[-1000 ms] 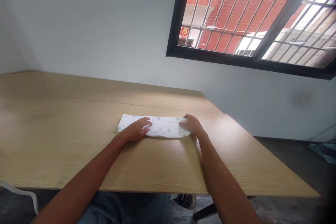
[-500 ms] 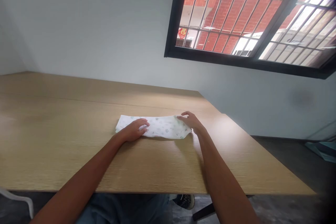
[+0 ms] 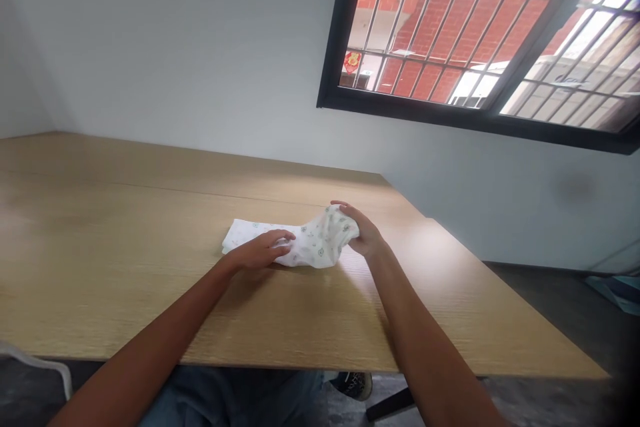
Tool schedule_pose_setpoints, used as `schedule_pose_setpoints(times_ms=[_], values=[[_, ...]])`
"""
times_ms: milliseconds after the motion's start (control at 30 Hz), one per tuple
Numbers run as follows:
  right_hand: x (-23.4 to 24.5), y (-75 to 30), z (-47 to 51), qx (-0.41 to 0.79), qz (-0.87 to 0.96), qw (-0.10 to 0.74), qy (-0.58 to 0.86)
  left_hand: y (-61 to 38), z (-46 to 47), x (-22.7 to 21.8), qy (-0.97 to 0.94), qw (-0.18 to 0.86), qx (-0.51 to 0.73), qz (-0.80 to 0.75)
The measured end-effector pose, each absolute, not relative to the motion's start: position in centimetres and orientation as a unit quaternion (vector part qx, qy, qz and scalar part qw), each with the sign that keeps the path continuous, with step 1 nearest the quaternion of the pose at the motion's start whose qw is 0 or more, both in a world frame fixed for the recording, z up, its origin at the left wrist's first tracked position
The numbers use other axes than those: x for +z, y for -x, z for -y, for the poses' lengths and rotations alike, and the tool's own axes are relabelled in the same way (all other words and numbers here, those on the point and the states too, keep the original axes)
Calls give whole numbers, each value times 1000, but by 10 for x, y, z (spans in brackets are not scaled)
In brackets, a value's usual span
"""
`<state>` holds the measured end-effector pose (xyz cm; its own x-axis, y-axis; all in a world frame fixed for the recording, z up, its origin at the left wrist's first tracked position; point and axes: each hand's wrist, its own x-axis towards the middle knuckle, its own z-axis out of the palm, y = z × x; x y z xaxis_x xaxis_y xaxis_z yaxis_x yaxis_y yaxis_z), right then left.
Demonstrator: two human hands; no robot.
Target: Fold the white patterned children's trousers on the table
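Note:
A folded white cloth [image 3: 320, 240] with a small greenish print lies across the wooden table in front of me. Its left part is flat, while its right end is lifted off the tabletop and bends over toward the left. My right hand [image 3: 363, 230] grips that raised end, with fingers behind the fabric. Resting on the middle of the cloth, near its front edge, is my left hand [image 3: 265, 250], its fingers spread and slightly curved over the fabric.
The light wooden table [image 3: 125, 267] extends far to the left, and its right edge slants away from me. Behind it stand a pale wall [image 3: 200, 60] and a barred window [image 3: 450, 33]. A white curved tube [image 3: 40, 361] is at the lower left.
My right hand has taken hold of the cloth's right end and lifted it up and leftward, where it lay flat before. The left hand has stayed on the cloth.

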<state>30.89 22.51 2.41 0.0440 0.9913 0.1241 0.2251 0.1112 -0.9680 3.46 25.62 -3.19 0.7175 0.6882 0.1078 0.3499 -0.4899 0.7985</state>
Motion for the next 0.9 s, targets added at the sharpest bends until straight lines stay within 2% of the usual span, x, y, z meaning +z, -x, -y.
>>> schedule_pose_setpoints(times_ms=[100, 200, 333, 467, 567, 633, 800, 900], values=[[13, -280, -230, 501, 518, 547, 427, -47, -250, -25, -762, 541, 235, -268], [6, -254, -229, 543, 499, 575, 353, -55, -246, -20, -704, 622, 238, -249], [6, -238, -220, 577, 516, 558, 300, -54, -247, -17, -627, 688, 263, -256], [2, -241, -220, 561, 553, 515, 338, -48, -252, -20, -492, 758, 344, -252], [-7, -246, -225, 502, 598, 490, 388, -44, -257, -22, -405, 774, 416, -253], [-13, -244, -225, 420, 661, 454, 424, -44, -259, -23, -383, 765, 452, -254], [-20, -224, -210, 135, 775, 371, 493, -48, -257, -25, -446, 706, 473, -281], [-20, -215, -205, 87, 778, 326, 530, -48, -259, -27, -474, 652, 504, -311]])
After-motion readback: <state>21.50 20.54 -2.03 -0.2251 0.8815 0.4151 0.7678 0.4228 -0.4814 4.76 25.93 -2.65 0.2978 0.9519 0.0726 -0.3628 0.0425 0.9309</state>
